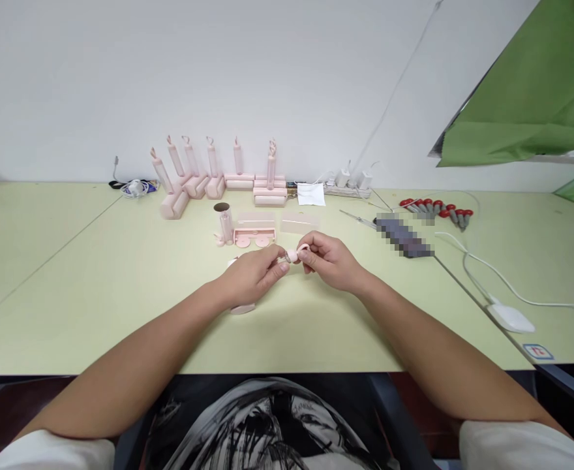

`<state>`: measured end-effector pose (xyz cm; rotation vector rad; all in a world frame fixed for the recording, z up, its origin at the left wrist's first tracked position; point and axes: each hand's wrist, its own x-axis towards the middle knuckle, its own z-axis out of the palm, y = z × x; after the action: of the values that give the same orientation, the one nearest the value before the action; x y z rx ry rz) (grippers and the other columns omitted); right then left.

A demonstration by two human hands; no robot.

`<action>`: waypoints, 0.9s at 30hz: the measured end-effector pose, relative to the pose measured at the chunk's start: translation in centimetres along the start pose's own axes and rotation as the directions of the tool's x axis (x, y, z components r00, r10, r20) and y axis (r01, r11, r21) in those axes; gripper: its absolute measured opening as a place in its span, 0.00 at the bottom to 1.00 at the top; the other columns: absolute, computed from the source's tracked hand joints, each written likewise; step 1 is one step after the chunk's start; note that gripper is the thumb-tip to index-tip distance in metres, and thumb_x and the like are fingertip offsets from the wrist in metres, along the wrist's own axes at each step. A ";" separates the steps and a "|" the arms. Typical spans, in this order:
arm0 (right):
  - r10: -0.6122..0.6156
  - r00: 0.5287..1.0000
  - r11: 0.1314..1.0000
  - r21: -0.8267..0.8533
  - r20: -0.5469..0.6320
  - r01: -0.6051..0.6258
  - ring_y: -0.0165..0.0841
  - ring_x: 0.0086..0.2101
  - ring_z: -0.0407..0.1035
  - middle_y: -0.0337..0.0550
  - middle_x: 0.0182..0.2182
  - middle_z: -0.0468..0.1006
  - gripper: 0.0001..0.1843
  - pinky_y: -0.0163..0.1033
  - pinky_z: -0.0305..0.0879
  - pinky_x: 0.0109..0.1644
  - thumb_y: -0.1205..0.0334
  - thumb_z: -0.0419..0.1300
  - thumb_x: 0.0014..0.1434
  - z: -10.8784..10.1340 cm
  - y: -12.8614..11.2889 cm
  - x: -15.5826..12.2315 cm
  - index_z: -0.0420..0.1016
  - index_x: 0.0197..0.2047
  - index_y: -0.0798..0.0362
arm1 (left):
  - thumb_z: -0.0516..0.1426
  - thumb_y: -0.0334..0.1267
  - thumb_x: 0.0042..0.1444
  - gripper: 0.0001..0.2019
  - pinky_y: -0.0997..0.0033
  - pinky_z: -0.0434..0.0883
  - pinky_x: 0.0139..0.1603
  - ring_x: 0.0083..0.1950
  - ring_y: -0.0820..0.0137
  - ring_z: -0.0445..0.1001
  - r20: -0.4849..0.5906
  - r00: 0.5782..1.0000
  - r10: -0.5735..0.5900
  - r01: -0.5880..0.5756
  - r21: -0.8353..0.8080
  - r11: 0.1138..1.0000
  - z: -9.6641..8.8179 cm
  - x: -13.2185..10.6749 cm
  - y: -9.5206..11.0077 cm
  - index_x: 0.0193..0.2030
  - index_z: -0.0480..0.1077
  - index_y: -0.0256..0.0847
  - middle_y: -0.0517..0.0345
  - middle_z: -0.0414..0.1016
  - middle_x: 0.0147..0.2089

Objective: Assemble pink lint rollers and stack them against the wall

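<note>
Both my hands meet over the middle of the pale green table (96,307). My left hand (252,275) pinches one end of a small pink plastic part (294,255), its fingers closed. My right hand (329,260) grips the other end, where a pink loop sticks up. A flat pink piece (242,309) lies on the table under my left wrist. Just beyond my hands sit a pink tray with two round discs (254,236), a clear plastic cover (299,222) and an upright pink tube (226,226).
Several assembled pink rollers (209,176) stand along the wall. A power strip with plugs (348,186) and a white paper (311,194) lie behind them. Red-handled tools (436,210) and a white cable with adapter (509,318) are at the right, a green sheet (531,98) hangs above.
</note>
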<state>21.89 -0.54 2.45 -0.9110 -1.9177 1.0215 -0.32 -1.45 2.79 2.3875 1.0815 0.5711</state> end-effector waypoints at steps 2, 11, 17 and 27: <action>0.007 0.999 1.000 -0.030 0.034 -0.006 0.28 0.26 0.68 0.40 0.31 0.75 0.15 0.34 0.64 0.31 0.47 0.59 0.63 -0.1 0.1 0.0 0.67 0.37 0.52 | 0.43 0.51 0.68 0.18 0.68 0.61 0.36 0.39 0.65 0.71 0.039 0.999 -0.004 0.003 0.030 1.000 -0.1 0.0 0.1 0.45 0.65 0.41 0.55 0.74 0.40; 0.119 0.952 0.936 -0.351 0.282 -0.013 0.28 0.26 0.61 0.36 0.24 0.70 0.18 0.34 0.53 0.31 0.48 0.54 0.66 -0.7 -0.7 0.2 0.67 0.31 0.52 | 0.41 0.51 0.68 0.18 0.67 0.59 0.33 0.36 0.62 0.72 0.166 0.986 -0.031 -0.003 0.200 0.980 -0.5 -0.2 0.2 0.44 0.64 0.41 0.53 0.75 0.39; 0.108 0.934 0.925 -0.380 0.341 0.031 0.28 0.25 0.58 0.34 0.23 0.66 0.18 0.34 0.50 0.30 0.49 0.54 0.66 -0.5 -0.5 0.1 0.65 0.30 0.52 | 0.39 0.51 0.69 0.18 0.66 0.59 0.33 0.36 0.61 0.72 0.224 0.975 -0.001 -0.059 0.260 0.964 -0.4 -0.4 0.1 0.45 0.62 0.41 0.52 0.75 0.38; 0.106 0.900 0.868 -0.481 0.423 0.124 0.29 0.25 0.56 0.34 0.23 0.63 0.19 0.35 0.48 0.31 0.48 0.48 0.69 -0.4 -0.5 0.0 0.61 0.30 0.51 | 0.39 0.50 0.69 0.17 0.66 0.57 0.29 0.32 0.61 0.71 0.296 0.955 -0.003 -0.097 0.323 0.941 -0.6 -0.7 0.7 0.43 0.61 0.41 0.52 0.74 0.34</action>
<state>22.12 -0.59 3.05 -1.0069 -2.6496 0.7708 -0.63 -2.22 3.49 2.6850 1.0560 0.0378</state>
